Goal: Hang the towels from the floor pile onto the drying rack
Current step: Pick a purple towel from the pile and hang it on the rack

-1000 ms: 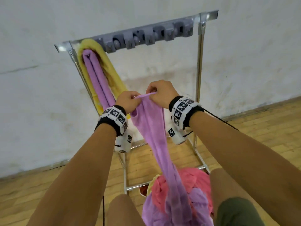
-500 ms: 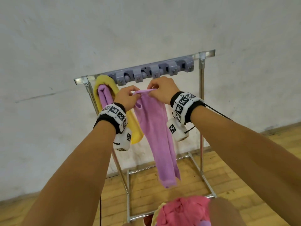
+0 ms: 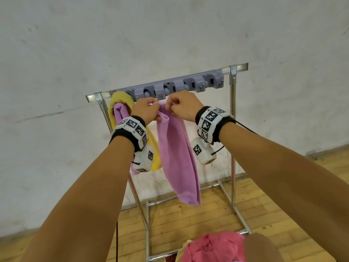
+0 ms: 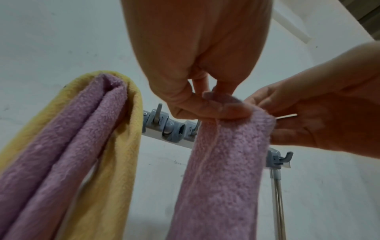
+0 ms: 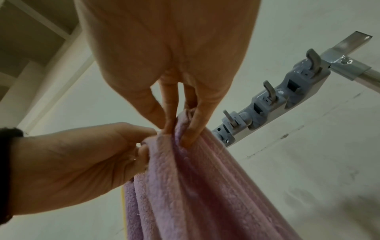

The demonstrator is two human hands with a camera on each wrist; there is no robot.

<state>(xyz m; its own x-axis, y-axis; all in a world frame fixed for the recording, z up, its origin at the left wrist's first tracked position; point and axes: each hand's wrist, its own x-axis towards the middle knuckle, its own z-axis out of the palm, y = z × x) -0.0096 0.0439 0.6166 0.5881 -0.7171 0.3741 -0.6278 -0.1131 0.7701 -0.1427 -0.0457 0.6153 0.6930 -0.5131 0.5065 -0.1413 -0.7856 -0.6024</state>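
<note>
**Purple towel held up at the hook rail**

Both hands pinch the top edge of the long lilac terry towel (image 3: 177,159): left hand (image 3: 145,110) and right hand (image 3: 182,106) grips closed on it, just below the grey plastic hook rail (image 3: 175,86) of the steel drying rack (image 3: 232,129). I'd bunch that edge narrow and lift it over a free hook at 12 o'clock. A folded yellow towel (image 3: 120,97) hangs at 9 o'clock; the pink floor pile (image 3: 211,246) waits at 6.

Purple towel (image 3: 176,157) hanging before rack (image 3: 232,129)
</note>
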